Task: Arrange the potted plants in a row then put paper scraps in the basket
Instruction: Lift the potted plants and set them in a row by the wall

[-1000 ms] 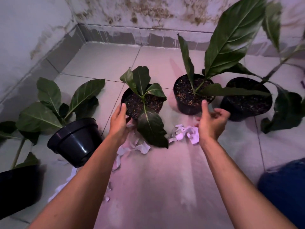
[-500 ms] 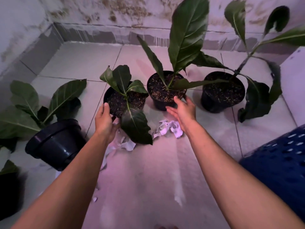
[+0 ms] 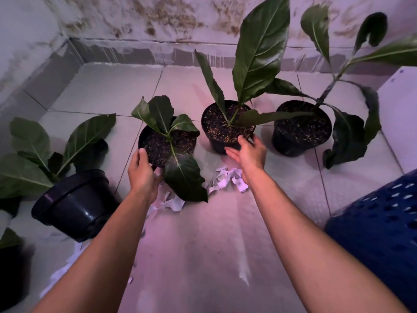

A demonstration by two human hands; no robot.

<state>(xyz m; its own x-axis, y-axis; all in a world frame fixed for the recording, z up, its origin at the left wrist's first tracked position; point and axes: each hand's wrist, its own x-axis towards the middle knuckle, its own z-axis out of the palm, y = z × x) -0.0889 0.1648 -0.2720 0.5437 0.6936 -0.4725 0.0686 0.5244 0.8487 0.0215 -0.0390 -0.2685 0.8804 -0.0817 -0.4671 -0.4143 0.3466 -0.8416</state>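
Tiled floor (image 3: 94,96), corner of a stained wall. Three pots stand upright in a rough line: small-leaved pot (image 3: 158,143) on the left, tall-leaved pot (image 3: 228,125) in the middle, third pot (image 3: 301,129) to its right. The small-leaved one sits a little nearer the person than the other two.

Left hand (image 3: 143,175) is curled against the near-left wall of the small-leaved pot, thumb up at the rim, the rest of the fingers hidden behind a drooping leaf (a grip, I judge, though full closure can't be confirmed). Right hand (image 3: 249,154) is open, fingers spread, palm turned toward the gap between the two pots, fingertips at the base of the tall-leaved pot; it holds nothing.

Key relation: the small-leaved pot lies straight ahead of the left fingers, so the left hand is nearer, and a short push away would likely bring it level.

A fourth pot (image 3: 74,204) lies tipped over, far left. Paper scraps (image 3: 225,179) lie just under the right wrist; more lie beside the left. Blue basket (image 3: 379,224) at lower right.
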